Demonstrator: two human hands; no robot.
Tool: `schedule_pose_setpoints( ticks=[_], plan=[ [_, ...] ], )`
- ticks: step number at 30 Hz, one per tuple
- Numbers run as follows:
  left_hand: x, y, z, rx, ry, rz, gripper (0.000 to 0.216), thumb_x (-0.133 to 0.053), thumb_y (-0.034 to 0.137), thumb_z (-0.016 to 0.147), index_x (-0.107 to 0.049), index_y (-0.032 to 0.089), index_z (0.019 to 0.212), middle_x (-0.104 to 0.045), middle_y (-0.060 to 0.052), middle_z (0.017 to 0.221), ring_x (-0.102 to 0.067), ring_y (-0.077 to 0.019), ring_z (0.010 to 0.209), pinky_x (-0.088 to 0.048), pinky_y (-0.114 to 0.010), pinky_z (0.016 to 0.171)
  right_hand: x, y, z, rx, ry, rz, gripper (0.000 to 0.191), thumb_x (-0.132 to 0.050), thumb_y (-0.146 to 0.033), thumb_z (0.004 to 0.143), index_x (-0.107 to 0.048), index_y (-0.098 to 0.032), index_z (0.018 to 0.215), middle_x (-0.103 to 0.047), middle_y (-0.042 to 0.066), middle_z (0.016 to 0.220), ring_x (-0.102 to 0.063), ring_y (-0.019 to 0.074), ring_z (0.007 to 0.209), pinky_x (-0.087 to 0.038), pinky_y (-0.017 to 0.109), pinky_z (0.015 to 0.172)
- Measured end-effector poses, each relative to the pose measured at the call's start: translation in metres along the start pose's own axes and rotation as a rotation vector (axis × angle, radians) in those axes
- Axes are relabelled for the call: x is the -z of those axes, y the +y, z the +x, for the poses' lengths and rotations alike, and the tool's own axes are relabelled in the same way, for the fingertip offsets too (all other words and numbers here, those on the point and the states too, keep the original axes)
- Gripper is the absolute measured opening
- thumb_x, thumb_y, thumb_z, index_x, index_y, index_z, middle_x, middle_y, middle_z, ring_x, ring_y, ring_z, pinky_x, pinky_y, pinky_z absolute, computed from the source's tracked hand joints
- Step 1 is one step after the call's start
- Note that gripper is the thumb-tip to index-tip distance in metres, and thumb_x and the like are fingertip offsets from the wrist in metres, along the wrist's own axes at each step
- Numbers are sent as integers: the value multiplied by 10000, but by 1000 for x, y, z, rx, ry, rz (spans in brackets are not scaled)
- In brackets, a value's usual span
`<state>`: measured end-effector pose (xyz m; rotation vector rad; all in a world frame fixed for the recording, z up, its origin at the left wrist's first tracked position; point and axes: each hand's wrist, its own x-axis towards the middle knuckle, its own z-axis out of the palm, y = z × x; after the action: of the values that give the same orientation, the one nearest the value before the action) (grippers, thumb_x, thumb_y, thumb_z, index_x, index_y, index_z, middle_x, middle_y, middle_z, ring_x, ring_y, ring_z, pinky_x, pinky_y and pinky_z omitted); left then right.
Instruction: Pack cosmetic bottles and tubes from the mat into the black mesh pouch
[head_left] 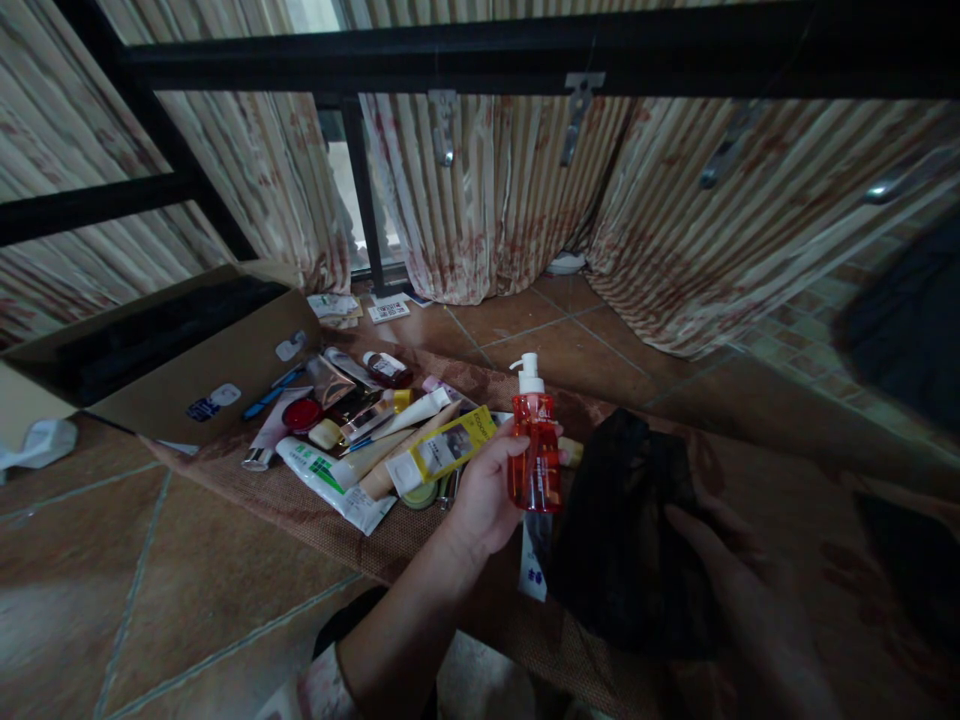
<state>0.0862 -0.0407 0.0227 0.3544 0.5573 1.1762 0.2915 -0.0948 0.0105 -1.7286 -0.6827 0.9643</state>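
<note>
A brown mat (pixel 247 490) covers floor tiles, with a cardboard box (pixel 225 370) and heaped cosmetic tubes (pixel 352 470) at left. The left hand (pixel 484 495) grips an orange pump bottle (pixel 535 460) above the mat. The bottle is upright, its spout pointing left, beside a black pouch (pixel 622 530) clutched by the right hand (pixel 731 570).

right hand (pixel 731 570) blurry beside black bag (pixel 622 520)

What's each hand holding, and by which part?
Left hand grips the orange pump bottle around its body. Right hand lies on the black bag; a grip cannot be told.
</note>
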Motion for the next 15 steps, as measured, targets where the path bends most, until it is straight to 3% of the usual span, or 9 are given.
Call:
schedule_pose_setpoints(
  ticks=[6, 15],
  plan=[
    [0, 0, 1, -3, -9, 0, 433, -529, 163, 775, -583, 157, 1204, -728, -76, 984, -701, -205, 783, -537, -301, 694, 1, 1, 0, -25, 6, 9, 499, -790, -446, 664, -721, -259, 1122, -763, 21, 987, -720, 245, 882, -576, 270, 662],
    [3, -1, 2, 3, -1, 11, 455, -543, 163, 750, -580, 166, 1204, -724, -75, 996, -703, -211, 800, -538, -301, 687, -1, -2, -1, -27, 12, 24, 443, -797, -435, 661, -733, -267, 1066, -763, 1, 922, -716, 219, 848, -563, 241, 648]
  ],
)
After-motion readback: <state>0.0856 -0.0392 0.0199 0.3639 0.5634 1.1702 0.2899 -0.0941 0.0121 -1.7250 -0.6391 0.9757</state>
